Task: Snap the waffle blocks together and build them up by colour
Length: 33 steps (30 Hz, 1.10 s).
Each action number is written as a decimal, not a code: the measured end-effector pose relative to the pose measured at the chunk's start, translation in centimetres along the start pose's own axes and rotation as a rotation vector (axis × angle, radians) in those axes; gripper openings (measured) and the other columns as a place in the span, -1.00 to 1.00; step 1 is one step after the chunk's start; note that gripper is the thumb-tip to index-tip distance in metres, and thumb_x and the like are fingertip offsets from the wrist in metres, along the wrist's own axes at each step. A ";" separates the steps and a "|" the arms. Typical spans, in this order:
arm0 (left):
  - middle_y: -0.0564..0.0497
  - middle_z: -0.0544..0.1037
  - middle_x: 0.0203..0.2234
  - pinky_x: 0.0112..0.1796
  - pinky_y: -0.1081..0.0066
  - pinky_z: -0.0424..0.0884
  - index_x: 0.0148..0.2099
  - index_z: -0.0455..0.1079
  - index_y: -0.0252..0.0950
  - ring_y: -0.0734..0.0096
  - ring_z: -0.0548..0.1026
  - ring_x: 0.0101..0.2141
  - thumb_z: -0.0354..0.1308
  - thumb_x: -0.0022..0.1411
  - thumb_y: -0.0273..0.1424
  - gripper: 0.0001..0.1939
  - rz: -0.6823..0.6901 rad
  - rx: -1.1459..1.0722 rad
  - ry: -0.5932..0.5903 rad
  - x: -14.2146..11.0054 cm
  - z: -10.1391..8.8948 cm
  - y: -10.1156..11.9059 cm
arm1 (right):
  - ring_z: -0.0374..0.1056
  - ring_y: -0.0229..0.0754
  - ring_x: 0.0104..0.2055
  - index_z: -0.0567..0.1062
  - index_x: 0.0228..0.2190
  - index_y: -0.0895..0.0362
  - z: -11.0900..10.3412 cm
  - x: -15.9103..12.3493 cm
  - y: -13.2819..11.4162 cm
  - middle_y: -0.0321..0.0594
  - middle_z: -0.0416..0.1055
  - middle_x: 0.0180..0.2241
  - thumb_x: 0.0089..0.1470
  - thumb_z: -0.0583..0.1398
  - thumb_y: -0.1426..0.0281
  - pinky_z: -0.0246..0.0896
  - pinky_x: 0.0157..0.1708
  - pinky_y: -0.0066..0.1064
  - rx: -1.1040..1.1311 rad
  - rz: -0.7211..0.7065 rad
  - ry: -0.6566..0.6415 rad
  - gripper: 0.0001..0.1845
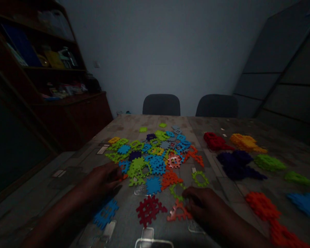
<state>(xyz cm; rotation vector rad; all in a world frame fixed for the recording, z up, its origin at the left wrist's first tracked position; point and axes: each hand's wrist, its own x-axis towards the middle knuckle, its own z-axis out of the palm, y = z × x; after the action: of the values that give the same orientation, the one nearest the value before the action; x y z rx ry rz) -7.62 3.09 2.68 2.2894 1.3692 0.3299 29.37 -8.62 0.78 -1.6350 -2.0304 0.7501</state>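
Note:
Near the left edge of a pile of toothed plastic building pieces [157, 164] is my left hand [105, 179]. Its fingers are bent, thumb and forefinger apart, with the tips at a small orange piece [123, 177]. My right hand [201, 201] is curled on the right, fingertips close together beside a light green ring piece [177, 190] and a salmon triangle piece [178, 211]. Whatever lies inside those fingers is hidden. Between the hands lies a dark red gridded piece [150, 209]. Below my left hand is a blue gridded piece [105, 214].
Sorted stacks stand on the right: red [215, 141], yellow [246, 142], purple [237, 164], green [270, 162], orange [263, 206] and blue [306, 203]. Two chairs [161, 104] stand behind the patterned table [74, 193]. Shelves [59, 69] rise at the left. The room is dim.

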 end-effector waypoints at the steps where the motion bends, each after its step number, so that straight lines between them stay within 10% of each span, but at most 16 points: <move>1: 0.04 0.45 -0.45 -0.41 0.37 0.25 -0.29 0.34 -0.22 0.24 0.42 -0.42 0.12 0.20 -0.20 -0.81 -0.008 0.016 -0.018 -0.1 0.0 0.0 | 0.43 -0.13 -0.33 0.58 -0.19 0.07 0.2 -0.4 0.3 -0.27 0.54 -0.35 0.13 0.14 0.42 0.21 -0.34 -0.39 -0.028 0.012 0.021 -0.75; 9: 0.01 0.42 -0.34 -0.35 0.34 0.21 -0.25 0.35 -0.23 0.20 0.41 -0.34 0.09 0.05 -0.42 -0.84 -0.049 0.176 -0.039 -0.2 0.9 0.5 | 0.35 0.13 0.11 0.41 0.16 0.02 1.7 -0.5 1.2 0.01 0.44 0.11 -0.03 0.29 0.43 0.25 0.06 -0.07 -0.213 -0.107 -0.108 -0.33; 33: -0.05 0.56 -0.23 -0.19 0.29 0.39 -0.16 0.44 -0.20 0.19 0.51 -0.21 0.16 0.25 -0.26 -0.83 0.140 -0.167 0.140 -0.2 0.2 4.3 | 0.39 -0.01 -0.10 0.50 -0.11 0.11 1.4 0.4 0.6 -0.09 0.47 -0.16 0.10 0.15 0.52 0.29 -0.10 -0.20 -0.115 -0.196 0.049 -0.70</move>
<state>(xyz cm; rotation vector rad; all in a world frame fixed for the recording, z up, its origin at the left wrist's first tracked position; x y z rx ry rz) -4.29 1.14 4.59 2.2627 1.1983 0.6356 28.81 -8.31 -0.66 -1.4705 -2.1947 0.5275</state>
